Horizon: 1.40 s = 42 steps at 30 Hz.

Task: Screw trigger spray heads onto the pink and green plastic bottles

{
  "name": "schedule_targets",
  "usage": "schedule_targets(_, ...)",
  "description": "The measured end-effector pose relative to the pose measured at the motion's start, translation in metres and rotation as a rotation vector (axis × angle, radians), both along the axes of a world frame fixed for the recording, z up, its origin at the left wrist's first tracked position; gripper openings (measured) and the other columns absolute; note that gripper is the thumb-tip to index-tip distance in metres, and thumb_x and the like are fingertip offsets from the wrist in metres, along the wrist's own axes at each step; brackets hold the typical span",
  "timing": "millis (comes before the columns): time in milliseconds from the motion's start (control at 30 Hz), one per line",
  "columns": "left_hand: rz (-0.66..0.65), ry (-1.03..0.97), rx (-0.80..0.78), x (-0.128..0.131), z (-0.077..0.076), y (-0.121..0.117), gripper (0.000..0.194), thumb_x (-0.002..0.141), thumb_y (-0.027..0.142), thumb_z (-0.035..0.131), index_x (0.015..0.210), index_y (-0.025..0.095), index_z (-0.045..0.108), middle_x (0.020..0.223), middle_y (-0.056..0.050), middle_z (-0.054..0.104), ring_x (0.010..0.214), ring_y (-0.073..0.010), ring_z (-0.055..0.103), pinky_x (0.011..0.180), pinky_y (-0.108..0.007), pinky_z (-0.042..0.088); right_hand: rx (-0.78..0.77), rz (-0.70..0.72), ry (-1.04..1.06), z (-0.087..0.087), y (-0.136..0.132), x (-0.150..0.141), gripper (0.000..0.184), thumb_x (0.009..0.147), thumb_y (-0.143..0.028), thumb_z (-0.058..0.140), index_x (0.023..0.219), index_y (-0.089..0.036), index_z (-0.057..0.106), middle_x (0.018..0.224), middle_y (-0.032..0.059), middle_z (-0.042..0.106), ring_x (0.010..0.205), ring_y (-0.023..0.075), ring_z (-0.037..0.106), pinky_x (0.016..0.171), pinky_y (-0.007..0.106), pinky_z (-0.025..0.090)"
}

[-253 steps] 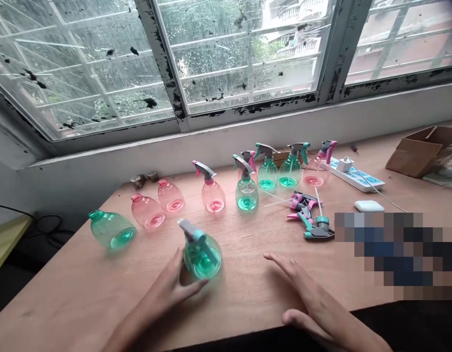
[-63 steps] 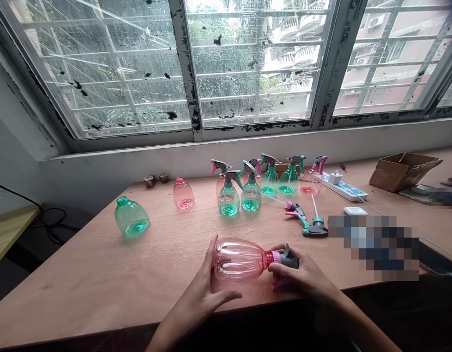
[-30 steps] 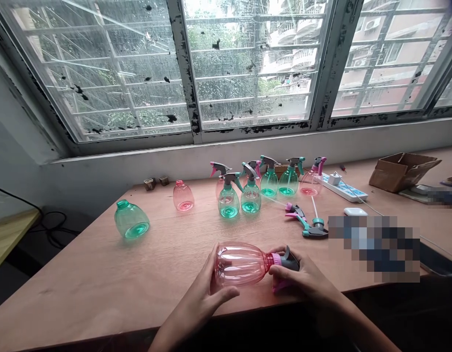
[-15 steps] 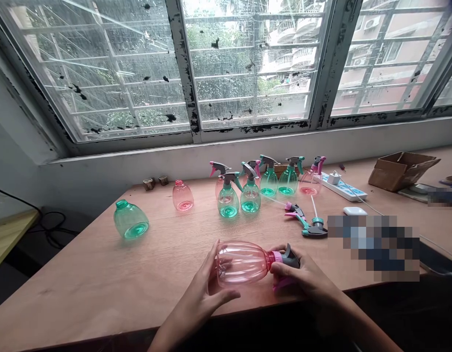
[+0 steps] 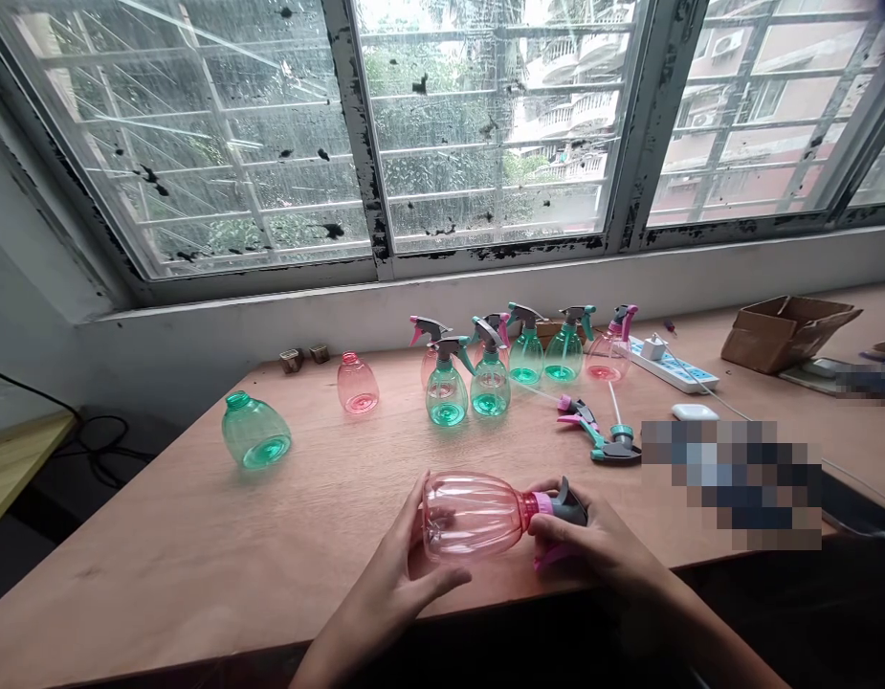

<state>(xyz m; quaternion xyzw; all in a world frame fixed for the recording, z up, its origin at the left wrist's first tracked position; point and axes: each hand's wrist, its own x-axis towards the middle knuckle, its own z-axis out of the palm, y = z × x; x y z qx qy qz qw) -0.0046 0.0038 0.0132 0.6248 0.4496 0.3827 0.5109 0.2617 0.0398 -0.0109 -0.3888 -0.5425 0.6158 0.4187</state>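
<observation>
the pink bottle [image 5: 475, 517] is held sideways over the near side of the table [image 5: 198, 565], left hand [image 5: 403, 565] cupping its base, right hand [image 5: 592, 536] gripping the spray head [image 5: 569, 509] near the collar [image 5: 541, 505]. imo keep the bottle steady and collar square to the neck [image 5: 523, 511], turning gently so it seats straight.

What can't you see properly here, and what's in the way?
Head view: whatever lies under the blurry squares; the squares cover it.
Head view: part of the leftmost pink sprayer at the back; a green bottle blocks it.
Head view: some fingers of the right hand; the hand itself and spray head hide them.
Head view: where the black cable goes; the left edge cuts it off.
</observation>
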Motion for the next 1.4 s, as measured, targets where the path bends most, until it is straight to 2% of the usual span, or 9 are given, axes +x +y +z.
schedule_targets(100, -0.006, 0.044, 0.052, 0.000, 0.002, 0.000, 0.101, 0.085, 0.027, 0.073, 0.159, 0.024, 0.004, 0.142, -0.012, 0.055, 0.137, -0.0282, 0.047, 0.121, -0.045, 0.027, 0.006, 0.005, 0.015, -0.002, 0.000, 0.001, 0.043, 0.081, -0.043, 0.078, 0.107, -0.015, 0.058, 0.067, 0.0025, 0.075, 0.062, 0.0186, 0.070, 0.064, 0.029, 0.054)
schedule_targets(267, 0.006, 0.045, 0.036, -0.002, 0.000, -0.001, 0.109, 0.080, 0.026, 0.078, 0.159, 0.028, 0.003, 0.161, -0.009, 0.033, 0.146, -0.0303, 0.034, 0.123, -0.045, 0.022, 0.014, 0.023, 0.017, -0.002, -0.002, 0.000, 0.041, 0.082, -0.041, 0.078, 0.107, -0.016, 0.058, 0.070, 0.0018, 0.075, 0.065, 0.0186, 0.070, 0.066, 0.031, 0.056)
schedule_targets(367, 0.029, 0.012, 0.018, -0.003, -0.004, 0.000, 0.100, 0.082, 0.031, 0.076, 0.158, 0.026, 0.011, 0.163, -0.010, 0.028, 0.147, -0.0327, 0.030, 0.122, -0.048, 0.023, 0.018, 0.023, -0.007, 0.000, -0.003, 0.000, 0.041, 0.081, -0.041, 0.079, 0.107, -0.016, 0.058, 0.071, 0.0017, 0.075, 0.066, 0.0185, 0.070, 0.067, 0.031, 0.057)
schedule_targets(567, 0.005, 0.048, 0.056, -0.002, 0.000, 0.000, 0.100, 0.085, 0.023, 0.072, 0.158, 0.030, 0.004, 0.146, -0.009, 0.053, 0.138, -0.0283, 0.046, 0.121, -0.047, 0.026, 0.009, 0.013, 0.013, -0.003, -0.001, 0.001, 0.042, 0.082, -0.042, 0.077, 0.108, -0.015, 0.057, 0.071, 0.0026, 0.075, 0.065, 0.0188, 0.070, 0.066, 0.032, 0.056)
schedule_targets(733, 0.000, 0.062, 0.024, -0.001, 0.003, -0.002, 0.110, 0.082, 0.027, 0.076, 0.158, 0.026, -0.003, 0.163, -0.007, 0.030, 0.150, -0.0275, 0.025, 0.124, -0.040, 0.017, 0.011, 0.024, -0.007, 0.001, -0.001, 0.000, 0.041, 0.081, -0.042, 0.078, 0.106, -0.016, 0.058, 0.070, 0.0014, 0.074, 0.065, 0.0186, 0.070, 0.067, 0.032, 0.058)
schedule_targets(833, 0.009, 0.060, 0.000, -0.002, 0.001, -0.001, 0.103, 0.085, 0.032, 0.072, 0.159, 0.022, 0.001, 0.165, -0.009, 0.022, 0.152, -0.0276, 0.020, 0.125, -0.040, 0.014, 0.014, 0.030, -0.013, 0.004, -0.003, -0.001, 0.040, 0.081, -0.041, 0.078, 0.105, -0.016, 0.058, 0.069, 0.0005, 0.074, 0.065, 0.0182, 0.070, 0.067, 0.032, 0.058)
schedule_targets(1033, 0.018, 0.075, 0.041, -0.001, 0.001, 0.001, 0.102, 0.083, 0.026, 0.073, 0.159, 0.027, 0.004, 0.142, -0.010, 0.054, 0.134, -0.0281, 0.050, 0.119, -0.043, 0.029, 0.004, 0.019, -0.004, 0.004, -0.003, -0.001, 0.039, 0.082, -0.041, 0.078, 0.105, -0.016, 0.058, 0.070, 0.0010, 0.075, 0.064, 0.0179, 0.070, 0.065, 0.030, 0.056)
schedule_targets(1233, 0.016, 0.132, 0.016, -0.001, 0.005, -0.002, 0.111, 0.080, 0.029, 0.077, 0.159, 0.022, -0.001, 0.144, -0.010, 0.053, 0.144, -0.0299, 0.034, 0.121, -0.041, 0.024, 0.009, 0.026, -0.022, 0.005, -0.003, -0.001, 0.040, 0.081, -0.042, 0.078, 0.104, -0.017, 0.058, 0.069, 0.0008, 0.075, 0.064, 0.0192, 0.071, 0.066, 0.031, 0.057)
schedule_targets(1400, 0.021, 0.129, 0.014, -0.003, 0.000, -0.001, 0.097, 0.088, 0.037, 0.068, 0.159, 0.020, 0.006, 0.155, -0.013, 0.040, 0.149, -0.0297, 0.026, 0.124, -0.042, 0.018, 0.003, 0.019, -0.021, 0.004, -0.002, -0.001, 0.045, 0.078, -0.046, 0.079, 0.105, -0.017, 0.059, 0.069, 0.0010, 0.074, 0.064, 0.0205, 0.071, 0.065, 0.032, 0.057)
